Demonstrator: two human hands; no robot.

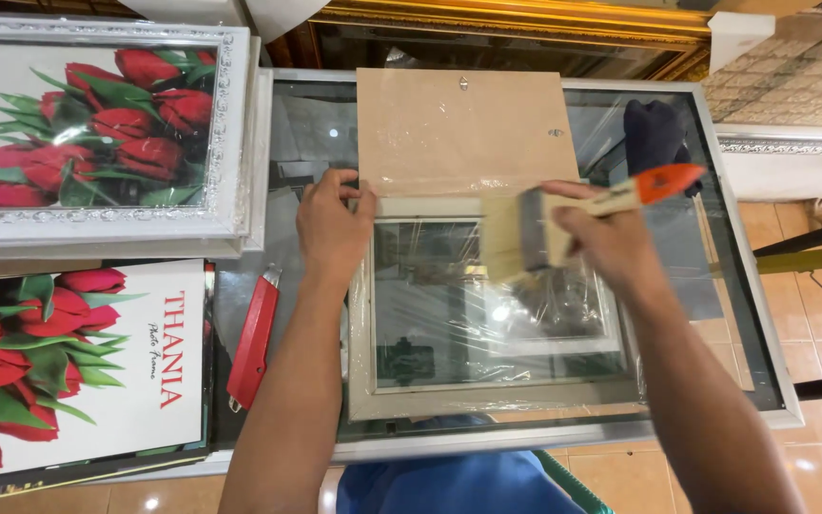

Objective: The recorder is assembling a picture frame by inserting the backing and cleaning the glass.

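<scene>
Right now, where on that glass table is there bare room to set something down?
Bare glass table shows between the framed tulip picture and the backing board, and right of the open frame by the dark cloth. The left is crowded: tulip print, red cutter.

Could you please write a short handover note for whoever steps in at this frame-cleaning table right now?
Left hand: presses flat on the top left corner of the picture frame, fingers by the backing board.
Right hand: grips a wide paintbrush with an orange-tipped handle, bristles over the plastic-wrapped glass.
The frame lies face down on the glass table; the backing board is lifted out and lies above it.
A red utility knife lies left of the frame.
Done: backing removed. Left: whether brushing is finished cannot be told; the board is not yet back in.
</scene>
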